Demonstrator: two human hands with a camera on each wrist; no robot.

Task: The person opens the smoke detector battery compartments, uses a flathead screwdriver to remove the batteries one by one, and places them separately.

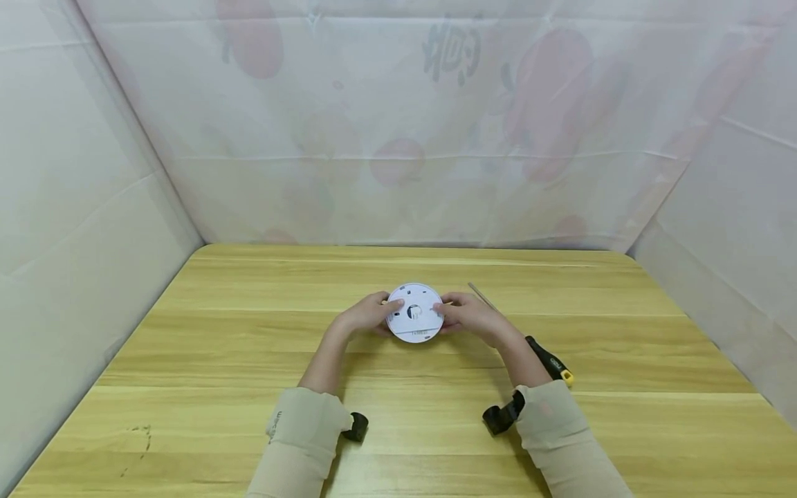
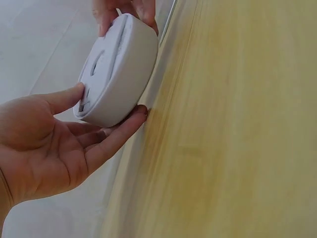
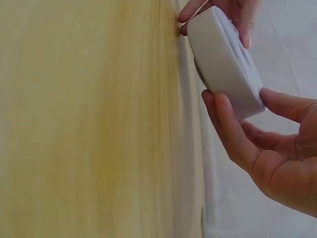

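Head view: we hold disc [image 1: 415, 312] between left hand [image 1: 364, 316] and right hand [image 1: 473, 317], each grip pinching its rim; casing unopened, screwdriver [image 1: 548, 360] untouched on tabletop [image 1: 249, 360].

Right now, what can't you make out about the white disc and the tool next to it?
- White disc: label print too small in the head view; underside faces away in all views.
- Screwdriver: middle hidden behind the right hand and forearm, head view.
- Left hand: fingertips under the disc hidden, head view.

White disc [image 1: 415, 312], yellow-grained wooden table [image 1: 249, 360]
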